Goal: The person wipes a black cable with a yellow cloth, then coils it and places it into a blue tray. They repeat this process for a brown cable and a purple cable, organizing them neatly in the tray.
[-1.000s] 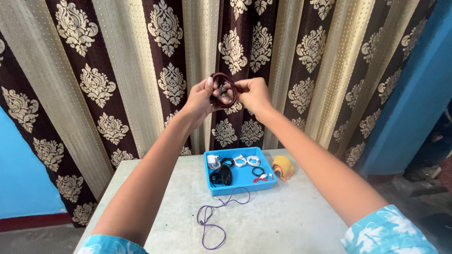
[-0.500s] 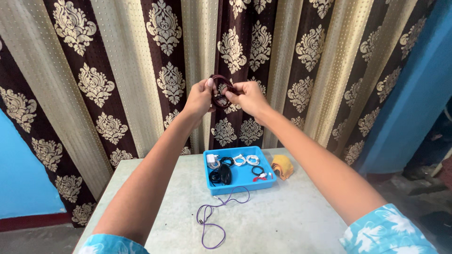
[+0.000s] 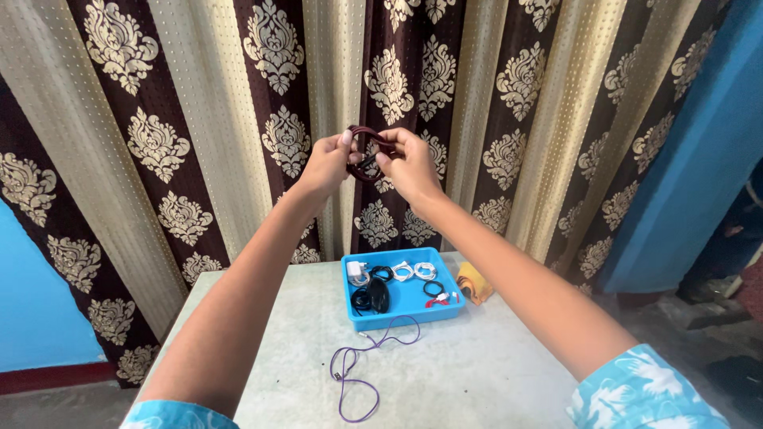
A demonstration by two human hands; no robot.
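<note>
**Coiled dark cable held up in both hands above a table**

At the far left a bright blue wall (image 3: 32, 318) is seen, partly covered by a heavy curtain of brown and beige stripes with cream damask motifs (image 3: 183, 119), which fills the background. A pale grey stone-look tabletop (image 3: 485, 373) is seen below, between the two outstretched arms.

The left hand (image 3: 324, 165) is raised in front of the curtain, its fingers closed on the left side of a small coil of dark maroon cable (image 3: 367, 151). The coil is held well above the table, at about the height of the curtain's middle motifs, and is pinched between both hands. On the tabletop, below the left forearm, a loose thin purple cable (image 3: 354, 373) is laid in loops, with one end touching the front edge of a shallow blue plastic tray (image 3: 407, 300). Small white and black coiled cables, a white charger plug and a black mouse-shaped item are held in the tray.

The right hand (image 3: 412, 165) is closed on the right side of the same coil, fingertips curled over its strands. Just beside the tray's right wall a small yellow and brown pouch-like object (image 3: 475, 283) is set. Patterned light blue sleeves (image 3: 644, 393) are seen at the bottom corners.
</note>
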